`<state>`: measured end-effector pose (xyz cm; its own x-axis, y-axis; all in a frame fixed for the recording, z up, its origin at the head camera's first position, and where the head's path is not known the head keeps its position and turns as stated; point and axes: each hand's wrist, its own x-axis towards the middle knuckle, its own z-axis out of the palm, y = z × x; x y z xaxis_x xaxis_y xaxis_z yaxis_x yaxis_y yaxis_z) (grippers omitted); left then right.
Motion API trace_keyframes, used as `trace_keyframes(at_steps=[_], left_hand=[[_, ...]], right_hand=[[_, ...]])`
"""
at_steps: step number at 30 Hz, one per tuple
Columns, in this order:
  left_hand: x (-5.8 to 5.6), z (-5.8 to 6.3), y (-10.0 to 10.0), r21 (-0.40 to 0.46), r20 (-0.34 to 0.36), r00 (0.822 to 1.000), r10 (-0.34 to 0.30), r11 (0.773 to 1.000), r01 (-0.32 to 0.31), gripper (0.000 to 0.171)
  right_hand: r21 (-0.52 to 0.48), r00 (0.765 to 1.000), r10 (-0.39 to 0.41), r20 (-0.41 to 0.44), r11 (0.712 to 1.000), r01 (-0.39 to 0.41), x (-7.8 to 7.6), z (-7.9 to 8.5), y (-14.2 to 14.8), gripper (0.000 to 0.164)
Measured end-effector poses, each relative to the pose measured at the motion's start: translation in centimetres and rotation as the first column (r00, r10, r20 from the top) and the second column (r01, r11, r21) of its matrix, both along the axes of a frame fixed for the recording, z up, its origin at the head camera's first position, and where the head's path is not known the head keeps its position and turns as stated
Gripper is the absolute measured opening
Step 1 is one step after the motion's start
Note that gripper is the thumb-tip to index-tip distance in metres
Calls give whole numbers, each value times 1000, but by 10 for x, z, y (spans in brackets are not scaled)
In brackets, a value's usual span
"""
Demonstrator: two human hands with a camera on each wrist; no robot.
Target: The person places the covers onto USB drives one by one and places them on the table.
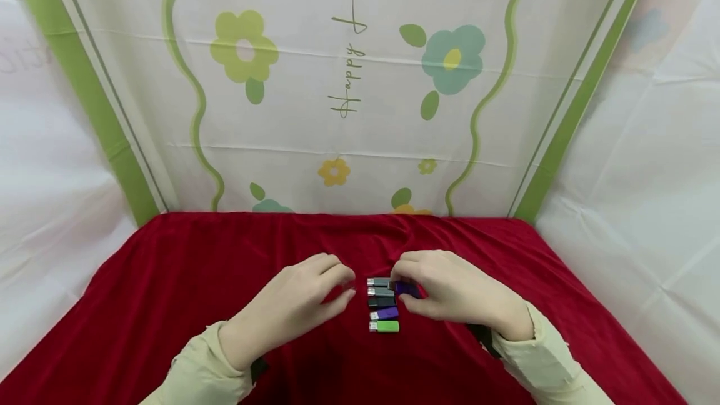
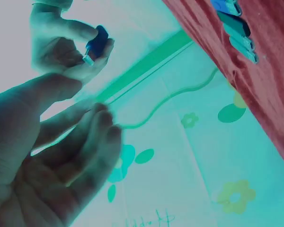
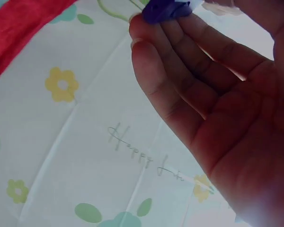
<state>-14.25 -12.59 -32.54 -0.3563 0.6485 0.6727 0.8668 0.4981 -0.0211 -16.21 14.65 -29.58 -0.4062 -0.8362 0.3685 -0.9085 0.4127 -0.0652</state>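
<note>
My right hand (image 1: 450, 286) pinches a dark purple USB flash drive (image 1: 409, 289) between thumb and fingers, just right of a column of flash drives. In the left wrist view the silver plug of this held drive (image 2: 98, 43) points downward. Two grey drives (image 1: 380, 292) lie at the far end of the column, then a black drive (image 1: 381, 302), a purple drive (image 1: 385, 314) and a bright green drive (image 1: 385, 327) nearest me. Left of the column hovers my left hand (image 1: 295, 295), fingers loosely bent and thumb apart from them, with nothing seen between them.
A red velvet cloth (image 1: 225, 280) covers the table. Behind it hangs a white curtain (image 1: 304, 111) with flowers and lettering. White fabric walls (image 1: 647, 174) with green edging stand at both sides.
</note>
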Motion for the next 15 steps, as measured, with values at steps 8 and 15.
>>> trace_keyframes(at_steps=[8,15], left_hand=[[2,12,-2,107,-58,998,22,994,-16,18],[4,13,0,160,-79,997,4,987,9,18]], right_hand=[[-128,997,15,-80,991,-25,3,19,-16,21],[-170,997,52,-55,983,-61,6,19,-22,22]])
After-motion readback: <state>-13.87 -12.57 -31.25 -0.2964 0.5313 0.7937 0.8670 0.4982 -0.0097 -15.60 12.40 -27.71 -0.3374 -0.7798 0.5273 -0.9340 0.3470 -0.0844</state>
